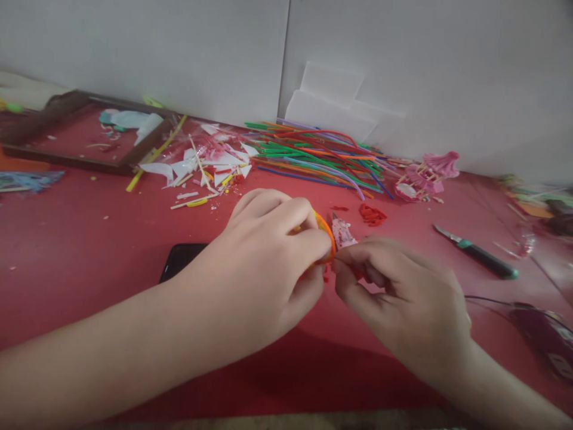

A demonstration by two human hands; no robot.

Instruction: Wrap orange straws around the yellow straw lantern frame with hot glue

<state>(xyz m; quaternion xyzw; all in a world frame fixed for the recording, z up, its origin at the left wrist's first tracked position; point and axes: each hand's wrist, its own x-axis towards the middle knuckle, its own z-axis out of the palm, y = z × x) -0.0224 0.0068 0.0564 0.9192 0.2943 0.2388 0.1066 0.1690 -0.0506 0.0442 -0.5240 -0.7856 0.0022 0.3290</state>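
My left hand (268, 257) is closed round a small orange object (326, 232), of which only a curved edge shows past the fingers. My right hand (398, 292) is pinched shut right beside it, thumb and forefinger meeting at the orange piece's lower edge; what they pinch is too small to make out. Both hands hover just above the red table (89, 251). A small pink-and-white paper scrap (344, 233) lies just behind the fingers.
A pile of coloured thin sticks (313, 156) lies at the back, with paper scraps (206, 164) to its left and pink paper umbrellas (430, 173) to its right. A green-handled knife (481, 255) lies right. A black phone (181, 260) sits under my left wrist. A wooden frame (80, 128) stands back left.
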